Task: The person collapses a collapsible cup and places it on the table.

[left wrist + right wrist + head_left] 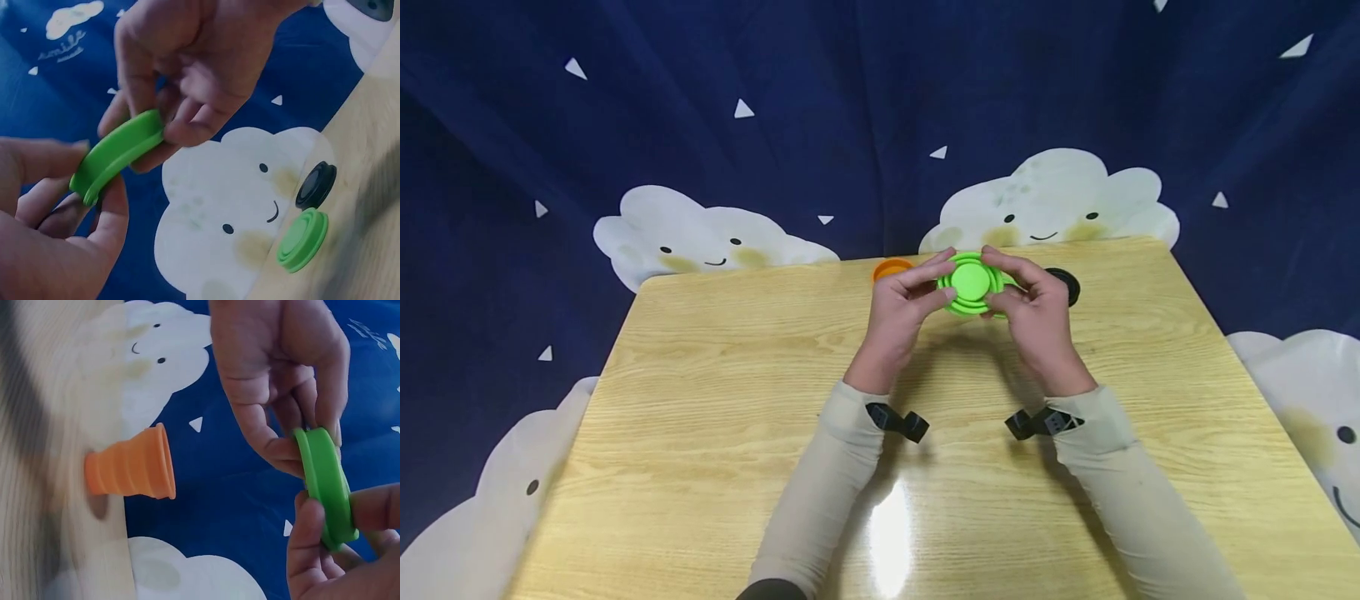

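Both hands hold a green collapsible cup [970, 282], folded flat into a ringed disc, above the far part of the table. My left hand [901, 310] pinches its left edge between thumb and fingers. On the opposite edge, my right hand [1037, 312] grips the rim the same way. Seen side-on in the left wrist view, the folded cup [119, 153] looks like a thick band. A second green folded cup [302, 240] sits on the table beyond, mostly covered by my right hand in the head view.
An orange collapsible cup [131, 464] stands extended near the table's back edge, behind my left hand. A black folded cup [1066, 286] lies behind my right hand. The wooden table [715, 375] meets a dark blue cloud-printed curtain [820, 100] at the back.
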`<state>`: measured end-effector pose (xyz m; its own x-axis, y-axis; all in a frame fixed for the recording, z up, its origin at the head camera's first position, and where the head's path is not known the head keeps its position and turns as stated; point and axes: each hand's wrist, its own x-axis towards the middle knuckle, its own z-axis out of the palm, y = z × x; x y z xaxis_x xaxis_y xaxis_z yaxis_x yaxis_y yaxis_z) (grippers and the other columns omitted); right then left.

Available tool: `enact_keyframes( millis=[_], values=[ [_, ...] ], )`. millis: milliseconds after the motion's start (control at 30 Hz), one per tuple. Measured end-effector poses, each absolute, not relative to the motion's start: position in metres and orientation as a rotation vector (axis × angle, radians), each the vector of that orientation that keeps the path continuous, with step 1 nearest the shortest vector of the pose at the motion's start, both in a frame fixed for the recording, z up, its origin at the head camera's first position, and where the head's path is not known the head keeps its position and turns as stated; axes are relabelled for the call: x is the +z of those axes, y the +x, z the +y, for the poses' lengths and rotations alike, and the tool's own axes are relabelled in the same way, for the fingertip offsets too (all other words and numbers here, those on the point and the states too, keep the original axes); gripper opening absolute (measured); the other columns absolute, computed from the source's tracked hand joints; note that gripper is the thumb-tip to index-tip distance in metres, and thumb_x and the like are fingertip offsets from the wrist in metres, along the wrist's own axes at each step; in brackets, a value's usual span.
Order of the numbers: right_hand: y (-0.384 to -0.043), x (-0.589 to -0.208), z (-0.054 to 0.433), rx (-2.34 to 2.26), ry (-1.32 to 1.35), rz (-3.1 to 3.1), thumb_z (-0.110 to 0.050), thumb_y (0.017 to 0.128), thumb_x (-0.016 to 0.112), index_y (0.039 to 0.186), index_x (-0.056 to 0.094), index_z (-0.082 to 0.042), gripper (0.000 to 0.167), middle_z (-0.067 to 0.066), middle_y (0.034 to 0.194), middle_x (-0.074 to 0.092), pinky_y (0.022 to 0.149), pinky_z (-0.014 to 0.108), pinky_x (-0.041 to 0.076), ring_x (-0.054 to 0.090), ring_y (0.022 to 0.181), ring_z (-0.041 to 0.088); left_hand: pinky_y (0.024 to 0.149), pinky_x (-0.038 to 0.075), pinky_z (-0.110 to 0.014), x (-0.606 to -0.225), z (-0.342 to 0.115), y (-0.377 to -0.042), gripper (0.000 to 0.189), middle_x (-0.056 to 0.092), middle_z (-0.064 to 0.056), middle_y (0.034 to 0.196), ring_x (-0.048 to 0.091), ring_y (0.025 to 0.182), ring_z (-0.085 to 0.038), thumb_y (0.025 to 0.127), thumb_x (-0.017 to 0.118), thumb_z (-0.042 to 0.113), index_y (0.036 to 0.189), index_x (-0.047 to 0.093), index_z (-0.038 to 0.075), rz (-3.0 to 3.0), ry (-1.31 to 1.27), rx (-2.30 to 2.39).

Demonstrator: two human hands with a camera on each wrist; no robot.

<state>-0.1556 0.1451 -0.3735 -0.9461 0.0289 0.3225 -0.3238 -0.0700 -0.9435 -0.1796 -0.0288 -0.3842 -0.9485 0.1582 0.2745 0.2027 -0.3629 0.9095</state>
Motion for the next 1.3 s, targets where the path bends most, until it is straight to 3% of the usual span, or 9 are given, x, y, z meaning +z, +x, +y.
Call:
enact_keyframes(
  millis=[133,300,467,633,833,967,1100,1300],
  values=[
    [-0.156,-0.373,0.149,2.249,0.315,-1.859,0.022,0.087,0.055,0.133,0.058,0.010,0.048,0.023,0.139,0.055,0.064,0.026,0.058,0.070,0.081,0.014,0.085,0.057,-0.029,-0.383,-0.034,-0.181,0.051,0.061,-0.013,0.137,0.065,0.113,-0.028,0.077,0.072,-0.024,0.126,0.063,-0.012,-1.790,-0.547,-2.550],
    [-0.157,-0.373,0.151,2.282,0.346,-1.849,0.024,0.082,0.065,0.136,0.056,0.009,0.056,0.022,0.141,0.054,0.074,0.024,0.059,0.070,0.094,0.017,0.089,0.056,-0.037,-0.382,-0.036,-0.182,0.062,0.057,-0.017,0.140,0.064,0.116,-0.030,0.072,0.073,-0.028,0.131,0.060,-0.011,-1.778,-0.583,-2.548],
    [-0.157,-0.373,0.151,2.183,0.375,-1.973,0.020,0.076,0.075,0.138,0.056,0.005,0.067,0.020,0.139,0.055,0.079,0.023,0.057,0.065,0.103,0.022,0.093,0.054,-0.040,-0.383,-0.037,-0.183,0.059,0.059,-0.016,0.138,0.064,0.118,-0.026,0.074,0.077,-0.023,0.129,0.062,-0.010,-1.846,-0.577,-2.432],
    [-0.159,-0.375,0.152,1.969,0.401,-2.115,0.012,0.077,0.080,0.139,0.058,0.001,0.066,0.017,0.135,0.058,0.081,0.023,0.056,0.062,0.104,0.025,0.097,0.053,-0.038,-0.383,-0.038,-0.182,0.054,0.062,-0.013,0.136,0.060,0.122,-0.016,0.074,0.084,-0.012,0.125,0.067,-0.006,-1.974,-0.555,-2.241],
    [-0.158,-0.373,0.152,1.789,0.404,-2.217,0.006,0.078,0.083,0.137,0.060,0.000,0.063,0.013,0.136,0.060,0.090,0.025,0.054,0.061,0.115,0.022,0.105,0.046,-0.033,-0.384,-0.038,-0.183,0.055,0.060,-0.017,0.137,0.055,0.128,-0.018,0.072,0.086,-0.008,0.124,0.067,-0.006,-2.035,-0.588,-2.117],
    [-0.152,-0.365,0.149,1.724,0.380,-2.264,0.008,0.078,0.082,0.136,0.059,0.004,0.062,0.017,0.136,0.060,0.092,0.031,0.054,0.062,0.113,0.027,0.106,0.044,-0.029,-0.386,-0.039,-0.184,0.058,0.061,-0.015,0.137,0.055,0.129,-0.016,0.071,0.087,-0.008,0.125,0.067,-0.006,-2.053,-0.624,-2.085],
    [-0.148,-0.356,0.145,1.697,0.385,-2.269,0.013,0.078,0.080,0.134,0.057,0.011,0.060,0.024,0.134,0.059,0.089,0.027,0.054,0.063,0.109,0.037,0.106,0.043,-0.027,-0.388,-0.038,-0.186,0.058,0.061,-0.014,0.136,0.055,0.128,-0.012,0.071,0.088,-0.006,0.125,0.067,-0.005,-2.070,-0.631,-2.033],
    [-0.157,-0.370,0.150,1.697,0.387,-2.262,0.008,0.078,0.082,0.135,0.060,0.003,0.061,0.016,0.135,0.061,0.087,0.019,0.053,0.065,0.106,0.034,0.105,0.045,-0.027,-0.389,-0.036,-0.186,0.056,0.061,-0.016,0.135,0.056,0.127,-0.014,0.072,0.088,-0.005,0.124,0.067,-0.007,-2.078,-0.607,-1.989]
  ],
)
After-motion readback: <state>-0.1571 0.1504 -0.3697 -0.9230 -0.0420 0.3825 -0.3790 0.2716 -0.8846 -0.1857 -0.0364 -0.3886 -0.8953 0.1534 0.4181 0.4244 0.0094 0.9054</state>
